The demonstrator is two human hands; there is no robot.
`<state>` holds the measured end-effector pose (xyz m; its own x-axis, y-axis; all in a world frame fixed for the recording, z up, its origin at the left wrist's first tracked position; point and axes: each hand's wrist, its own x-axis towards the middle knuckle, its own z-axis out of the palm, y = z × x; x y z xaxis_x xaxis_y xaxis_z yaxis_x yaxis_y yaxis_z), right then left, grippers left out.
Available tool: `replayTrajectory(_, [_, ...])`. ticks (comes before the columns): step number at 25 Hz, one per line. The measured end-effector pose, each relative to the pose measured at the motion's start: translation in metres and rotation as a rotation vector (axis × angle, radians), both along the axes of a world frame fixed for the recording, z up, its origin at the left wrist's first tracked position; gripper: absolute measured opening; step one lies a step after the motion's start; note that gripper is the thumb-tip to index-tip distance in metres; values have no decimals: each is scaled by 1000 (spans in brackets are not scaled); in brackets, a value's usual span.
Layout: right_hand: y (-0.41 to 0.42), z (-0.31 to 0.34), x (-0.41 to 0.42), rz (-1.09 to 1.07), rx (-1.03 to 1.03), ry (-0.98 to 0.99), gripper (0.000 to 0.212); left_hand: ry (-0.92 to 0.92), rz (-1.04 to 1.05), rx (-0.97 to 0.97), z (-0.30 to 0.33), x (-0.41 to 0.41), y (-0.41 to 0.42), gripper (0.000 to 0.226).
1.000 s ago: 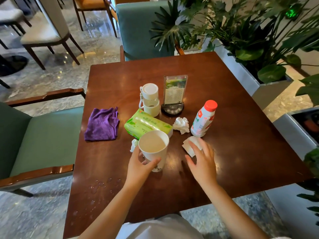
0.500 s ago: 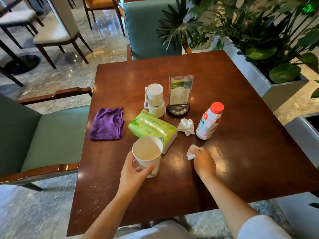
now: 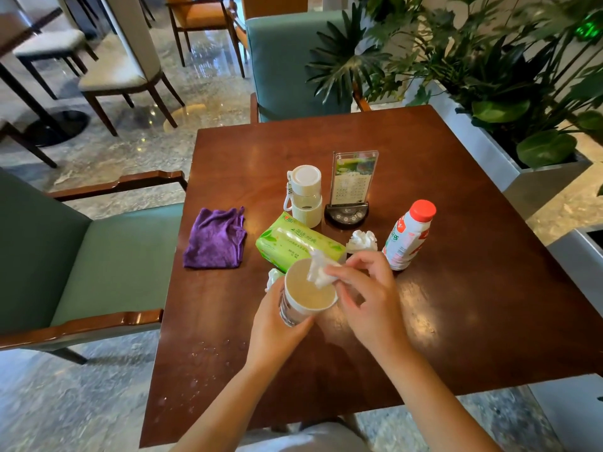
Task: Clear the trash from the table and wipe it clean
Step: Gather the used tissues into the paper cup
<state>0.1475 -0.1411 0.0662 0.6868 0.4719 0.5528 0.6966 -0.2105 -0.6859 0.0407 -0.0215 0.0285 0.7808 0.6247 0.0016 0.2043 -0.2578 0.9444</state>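
Single head view, looking forward-down over table [image 3: 456, 288], close above hands

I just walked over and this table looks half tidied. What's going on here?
A person is gathering trash into a paper cup. The left hand holds the cup just off the table, while the right hand pinches a crumpled tissue over its mouth. Another crumpled tissue lies by the red-capped drink bottle, and a scrap sits behind the cup. The purple cloth lies unused, and water droplets remain near the table's front left.
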Motion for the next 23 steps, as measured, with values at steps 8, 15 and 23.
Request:
replayTrajectory(8, [1,3,-19,217,-453,-195,31,-52,-24,7,12,-6,5,62])
replayTrajectory(15, [-5,-5,-10,264,-619,-209,56,-25,-27,91,14,-7,3,62])
replayTrajectory(23, [-3,-25,52,-123,-341,17,29,-20,87,40,-8,-6,7,76])
